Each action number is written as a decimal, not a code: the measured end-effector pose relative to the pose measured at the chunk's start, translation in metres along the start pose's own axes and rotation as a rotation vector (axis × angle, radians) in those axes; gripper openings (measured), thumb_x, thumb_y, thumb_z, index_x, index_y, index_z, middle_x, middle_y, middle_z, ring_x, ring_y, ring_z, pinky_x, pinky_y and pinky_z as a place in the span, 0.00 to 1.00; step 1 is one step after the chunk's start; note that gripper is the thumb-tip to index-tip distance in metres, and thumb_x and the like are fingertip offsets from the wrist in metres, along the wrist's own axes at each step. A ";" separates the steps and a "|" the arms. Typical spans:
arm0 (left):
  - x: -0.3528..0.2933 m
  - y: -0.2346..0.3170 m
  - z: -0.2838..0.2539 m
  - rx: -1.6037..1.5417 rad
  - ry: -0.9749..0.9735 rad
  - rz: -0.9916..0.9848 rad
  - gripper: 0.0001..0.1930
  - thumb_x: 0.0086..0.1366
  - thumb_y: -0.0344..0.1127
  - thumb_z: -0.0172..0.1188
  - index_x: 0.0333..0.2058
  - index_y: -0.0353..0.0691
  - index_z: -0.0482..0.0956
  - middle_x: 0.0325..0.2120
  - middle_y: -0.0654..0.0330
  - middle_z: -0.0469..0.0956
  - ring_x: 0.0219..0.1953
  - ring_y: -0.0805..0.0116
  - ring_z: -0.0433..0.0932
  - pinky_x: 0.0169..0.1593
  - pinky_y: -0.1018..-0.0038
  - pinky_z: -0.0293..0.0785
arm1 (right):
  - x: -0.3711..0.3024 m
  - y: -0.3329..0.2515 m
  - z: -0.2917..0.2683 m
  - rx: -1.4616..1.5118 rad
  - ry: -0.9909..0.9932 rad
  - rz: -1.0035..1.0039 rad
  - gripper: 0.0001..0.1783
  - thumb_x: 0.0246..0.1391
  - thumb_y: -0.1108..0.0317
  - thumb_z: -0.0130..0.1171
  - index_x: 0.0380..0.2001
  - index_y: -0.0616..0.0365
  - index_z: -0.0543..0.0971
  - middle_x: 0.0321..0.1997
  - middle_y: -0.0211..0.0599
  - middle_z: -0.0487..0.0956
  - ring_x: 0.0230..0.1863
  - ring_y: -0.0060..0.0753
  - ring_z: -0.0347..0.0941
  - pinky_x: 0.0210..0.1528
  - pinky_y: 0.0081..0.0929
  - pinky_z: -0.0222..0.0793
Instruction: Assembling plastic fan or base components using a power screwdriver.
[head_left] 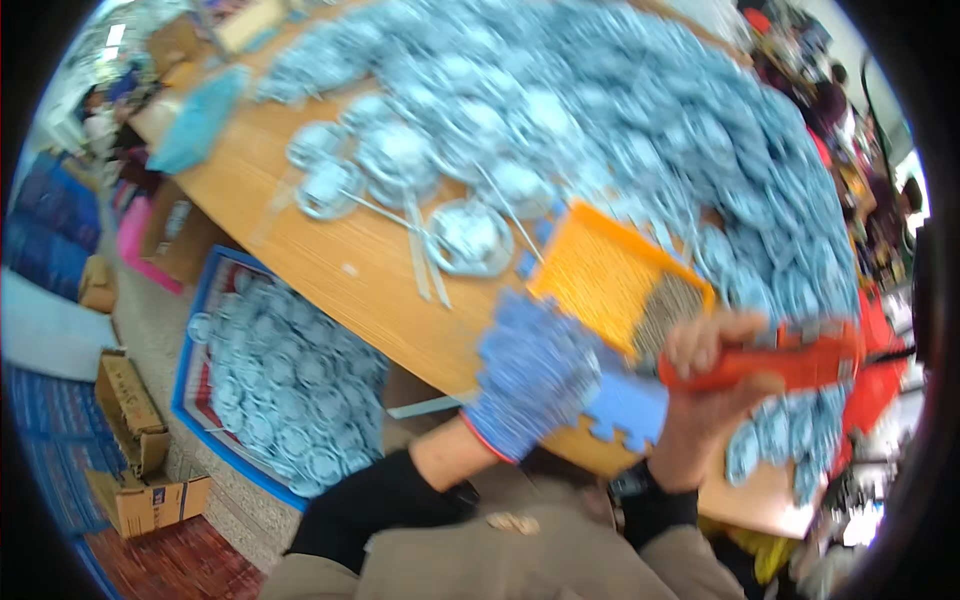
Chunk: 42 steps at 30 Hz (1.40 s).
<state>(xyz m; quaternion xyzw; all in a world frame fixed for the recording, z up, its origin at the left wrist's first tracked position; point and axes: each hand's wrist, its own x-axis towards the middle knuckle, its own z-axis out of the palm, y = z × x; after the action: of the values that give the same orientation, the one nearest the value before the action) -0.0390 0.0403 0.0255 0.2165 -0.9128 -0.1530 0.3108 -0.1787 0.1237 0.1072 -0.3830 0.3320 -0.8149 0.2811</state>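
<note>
I have my right hand [708, 375], bare, closed around a red elongated handheld tool [800, 358], the fingers curled over its upper side and the thumb along the lower. The tool lies nearly crosswise, held above the right part of the work area, just beside the lower right corner of a shallow orange rectangular plastic tray [588, 262]. Small grey metallic pieces [672, 308] are heaped toward that same end of the tray (too blurred for me to say what they are).

My left hand [538, 372] wears a blue knitted glove with a red cuff edge and is near the tray's lower left side, over a blue foam mat with jigsaw edges [628, 405]. Motion blur smears its fingers, so I cannot tell whether they are spread, pressed together or pinching anything.

Beyond the tray, a large mound of light-blue round plastic parts [620, 90] covers much of the light-brown wooden table [350, 265]. One light-blue disc-shaped part with strips [470, 238] lies left of the tray. Below the table edge, to my left, a blue-rimmed crate [182, 395] holds many similar pieces.
</note>
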 end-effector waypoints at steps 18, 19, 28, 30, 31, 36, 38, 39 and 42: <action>-0.023 0.011 -0.021 -0.132 0.043 0.106 0.11 0.54 0.43 0.57 0.37 0.55 0.81 0.38 0.67 0.77 0.48 0.61 0.72 0.65 0.48 0.50 | -0.021 -0.003 0.005 0.131 -0.066 0.140 0.33 0.42 0.41 0.68 0.41 0.55 0.72 0.26 0.36 0.72 0.25 0.32 0.68 0.22 0.26 0.65; -0.023 0.012 -0.020 -0.122 0.049 0.111 0.11 0.54 0.43 0.57 0.37 0.55 0.81 0.38 0.67 0.77 0.48 0.61 0.72 0.65 0.48 0.50 | -0.019 -0.001 0.000 0.137 -0.073 0.132 0.33 0.42 0.41 0.68 0.41 0.55 0.72 0.26 0.36 0.72 0.25 0.32 0.68 0.22 0.26 0.65; -0.025 0.023 -0.014 -0.037 0.100 0.143 0.13 0.53 0.48 0.58 0.37 0.55 0.79 0.34 0.65 0.76 0.43 0.61 0.74 0.59 0.49 0.56 | -0.026 -0.011 -0.004 0.096 -0.066 0.098 0.31 0.44 0.48 0.71 0.43 0.58 0.72 0.29 0.40 0.74 0.26 0.34 0.70 0.24 0.28 0.68; -0.022 0.031 -0.025 0.017 -0.085 0.095 0.17 0.52 0.50 0.60 0.39 0.52 0.78 0.35 0.61 0.76 0.44 0.58 0.73 0.58 0.49 0.57 | -0.029 -0.001 -0.016 0.057 0.021 0.081 0.30 0.45 0.50 0.70 0.44 0.58 0.72 0.29 0.41 0.74 0.26 0.34 0.70 0.25 0.28 0.69; -0.023 0.033 -0.026 0.020 -0.074 0.089 0.17 0.52 0.50 0.60 0.39 0.52 0.78 0.35 0.61 0.76 0.44 0.58 0.73 0.58 0.49 0.57 | -0.032 0.010 -0.030 0.056 0.008 0.082 0.30 0.45 0.50 0.70 0.44 0.58 0.72 0.29 0.41 0.74 0.26 0.34 0.70 0.25 0.28 0.69; -0.028 0.028 -0.031 -0.127 -0.055 0.011 0.24 0.49 0.49 0.62 0.44 0.44 0.74 0.38 0.51 0.75 0.45 0.49 0.72 0.55 0.53 0.62 | -0.028 0.009 -0.048 0.190 -0.128 0.131 0.30 0.44 0.50 0.71 0.43 0.57 0.71 0.30 0.38 0.74 0.30 0.33 0.71 0.29 0.30 0.72; -0.024 0.028 -0.048 -0.117 -0.087 -0.032 0.24 0.50 0.48 0.62 0.45 0.44 0.74 0.40 0.51 0.75 0.46 0.48 0.71 0.54 0.54 0.63 | -0.032 0.010 -0.052 0.099 -0.034 0.131 0.30 0.44 0.50 0.71 0.42 0.56 0.71 0.31 0.38 0.74 0.30 0.33 0.71 0.30 0.30 0.72; -0.024 0.029 -0.054 -0.104 -0.124 -0.068 0.25 0.50 0.47 0.61 0.46 0.44 0.73 0.43 0.50 0.75 0.47 0.47 0.71 0.54 0.55 0.63 | -0.033 0.011 -0.053 0.010 0.066 0.124 0.30 0.43 0.50 0.72 0.42 0.56 0.71 0.31 0.37 0.74 0.30 0.32 0.71 0.30 0.30 0.72; -0.025 0.029 -0.056 -0.134 -0.054 -0.030 0.25 0.51 0.45 0.61 0.48 0.44 0.73 0.46 0.50 0.74 0.50 0.47 0.69 0.56 0.53 0.62 | -0.032 0.007 -0.047 0.028 0.080 0.156 0.30 0.43 0.50 0.72 0.42 0.56 0.71 0.31 0.37 0.74 0.29 0.31 0.71 0.29 0.30 0.72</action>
<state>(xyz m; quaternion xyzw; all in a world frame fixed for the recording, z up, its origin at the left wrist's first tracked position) 0.0058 0.0697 0.0674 0.2047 -0.9052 -0.2240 0.2974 -0.1978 0.1575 0.0653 -0.3192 0.3605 -0.8097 0.3354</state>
